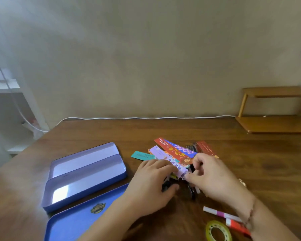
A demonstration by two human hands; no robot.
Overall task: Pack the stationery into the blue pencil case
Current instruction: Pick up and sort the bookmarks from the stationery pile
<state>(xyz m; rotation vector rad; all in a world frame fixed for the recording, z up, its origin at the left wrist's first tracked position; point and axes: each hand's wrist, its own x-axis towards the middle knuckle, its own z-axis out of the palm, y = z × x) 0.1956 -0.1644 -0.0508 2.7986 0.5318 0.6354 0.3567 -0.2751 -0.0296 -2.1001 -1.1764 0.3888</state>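
Note:
The blue metal pencil case [87, 174] lies open at the left of the wooden table, its two shiny trays bare; its blue lid [80, 221] lies flat in front. To its right a heap of stationery holds several paper bookmarks, among them a red one [174, 151], a lilac one [161, 154] and a teal one [141, 155], over dark pens [191, 190]. My left hand [151, 186] rests on the heap's near end and pinches the lilac bookmark. My right hand [212, 178] pinches the same bookmark's near tip.
A white pen with a pink band [219, 213], a red-and-white item [236, 226] and a roll of clear tape [218, 230] lie at the front right. A wooden shelf [274, 117] stands at the back right. A white cable [146, 117] runs along the table's back edge.

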